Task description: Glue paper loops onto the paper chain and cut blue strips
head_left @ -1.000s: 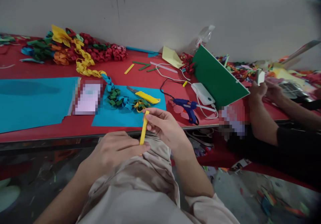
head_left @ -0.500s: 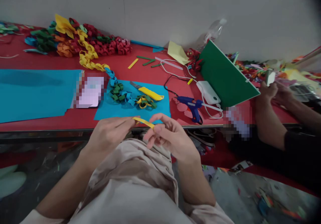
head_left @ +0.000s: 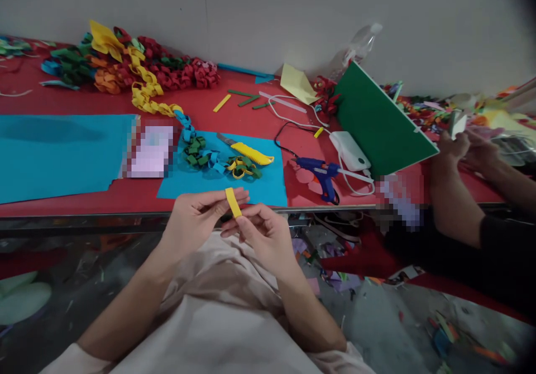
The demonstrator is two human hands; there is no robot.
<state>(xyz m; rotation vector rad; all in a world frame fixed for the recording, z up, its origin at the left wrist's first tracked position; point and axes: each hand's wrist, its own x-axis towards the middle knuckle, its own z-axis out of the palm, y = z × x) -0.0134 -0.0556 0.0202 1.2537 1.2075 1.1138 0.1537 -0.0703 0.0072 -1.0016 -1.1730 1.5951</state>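
So, using the yellow cutter (head_left: 252, 153) as the landmark: both hands are just on the near side of it, around the counter's front edge. The left hand (head_left: 188, 217) is mostly closed, thumb and fingers around the upper part of a yellow strip (head_left: 233, 202), a couple of fingertips poking out behind it. The right hand (head_left: 268, 233) is half curled, pinching the lower end.

Left of the cutter there's a paper chain (head_left: 196, 153), then a phone (head_left: 151, 149), pixelated. Right of it sits a blue glue gun (head_left: 321, 174) with cables tangled close by, and past that a white power bank (head_left: 350, 150) and a tilted green board (head_left: 383, 123) that hides part of the counter (head_left: 190, 103) behind it.

The strip itself is short, narrow, flat-looking and slightly curved, held tilted between the hands.
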